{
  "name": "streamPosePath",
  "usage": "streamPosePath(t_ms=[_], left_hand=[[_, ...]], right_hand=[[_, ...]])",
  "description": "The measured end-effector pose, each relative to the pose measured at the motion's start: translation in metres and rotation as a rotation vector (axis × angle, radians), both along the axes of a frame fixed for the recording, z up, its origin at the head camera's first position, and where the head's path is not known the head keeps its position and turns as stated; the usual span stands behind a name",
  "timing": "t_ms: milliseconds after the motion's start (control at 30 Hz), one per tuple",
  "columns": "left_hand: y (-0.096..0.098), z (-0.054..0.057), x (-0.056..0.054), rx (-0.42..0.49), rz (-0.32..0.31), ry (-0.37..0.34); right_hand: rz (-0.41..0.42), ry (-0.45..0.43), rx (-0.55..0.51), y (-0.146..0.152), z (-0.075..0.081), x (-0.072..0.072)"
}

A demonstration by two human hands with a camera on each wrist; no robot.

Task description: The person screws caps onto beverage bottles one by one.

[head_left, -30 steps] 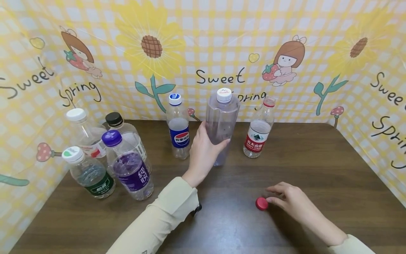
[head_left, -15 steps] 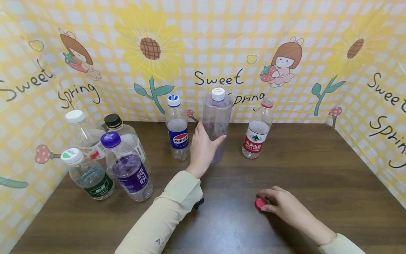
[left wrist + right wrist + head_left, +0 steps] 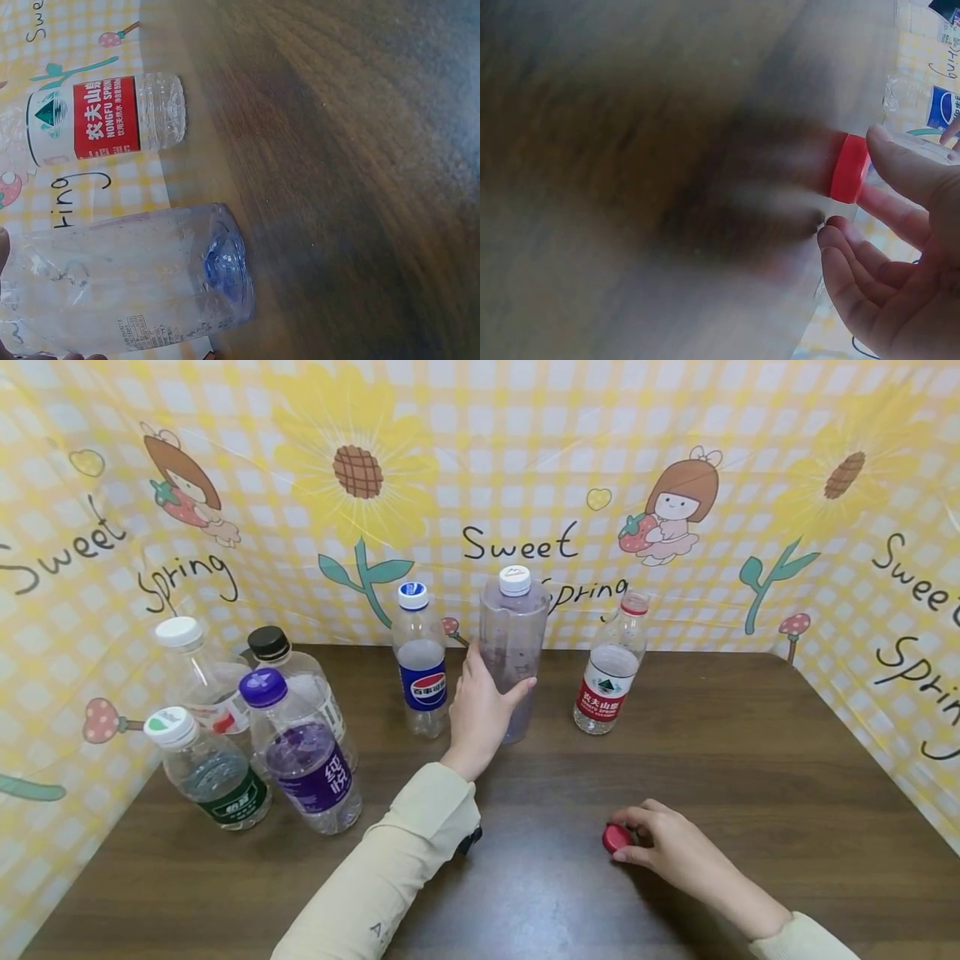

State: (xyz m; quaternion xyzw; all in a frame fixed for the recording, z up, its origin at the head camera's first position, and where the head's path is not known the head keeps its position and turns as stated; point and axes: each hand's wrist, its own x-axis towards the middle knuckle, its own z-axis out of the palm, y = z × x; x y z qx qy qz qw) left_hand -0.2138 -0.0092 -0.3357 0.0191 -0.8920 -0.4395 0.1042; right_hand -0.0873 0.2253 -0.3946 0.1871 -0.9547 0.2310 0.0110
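My left hand (image 3: 480, 714) grips the side of a tall, clear, purplish plastic bottle (image 3: 513, 639) with a white cap, upright near the back of the table. In the left wrist view, this bottle's lower part (image 3: 172, 285) shows a bluish base, and only bits of the fingers appear at the edge. Low over the table at the right, my right hand (image 3: 671, 843) pinches a red bottle cap (image 3: 617, 837) between thumb and index finger. The right wrist view has the thumb on the red cap (image 3: 850, 169), the other fingers curved below. An uncapped red-labelled water bottle (image 3: 609, 681) stands behind.
A Pepsi bottle (image 3: 422, 677) stands just left of the held bottle. At the left cluster several capped bottles, including a purple-labelled bottle (image 3: 303, 768) and a green-labelled bottle (image 3: 217, 785). A patterned yellow cloth (image 3: 525, 460) walls the brown table (image 3: 750, 760).
The purplish bottle has shifted slightly left with my left hand around it. My right hand has moved left onto the red cap, its thumb and index finger now pinching it.
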Motion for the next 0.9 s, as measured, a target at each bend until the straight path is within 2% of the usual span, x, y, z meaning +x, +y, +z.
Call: streamPosePath(t_ms=[167, 267, 400, 533, 600, 667, 833, 900], left_hand=[[0.0, 0.001, 0.001, 0.005, -0.003, -0.009], [0.001, 0.001, 0.002, 0.017, 0.0, 0.014], [0.003, -0.002, 0.007, 0.002, -0.002, 0.099], [0.007, -0.005, 0.015, -0.065, -0.015, 0.211], [0.008, -0.007, 0.02, -0.095, -0.019, 0.29], [0.01, -0.009, 0.024, -0.123, -0.022, 0.413], [0.016, -0.015, 0.03, -0.211, -0.081, 0.857], [0.02, -0.015, 0.03, -0.262, -0.13, 0.998]], right_hand=[[-0.003, -0.008, 0.02, -0.001, 0.0, 0.0], [-0.016, -0.019, 0.027, -0.002, 0.0, 0.001], [-0.027, -0.019, 0.031, -0.002, 0.0, 0.001], [-0.02, 0.0, 0.025, -0.002, 0.0, 0.001], [-0.023, 0.0, 0.022, -0.002, 0.0, 0.001], [-0.03, -0.011, 0.019, -0.002, 0.0, 0.001], [-0.05, -0.047, 0.008, -0.001, 0.001, 0.001], [-0.058, -0.056, 0.002, -0.001, 0.002, 0.0]])
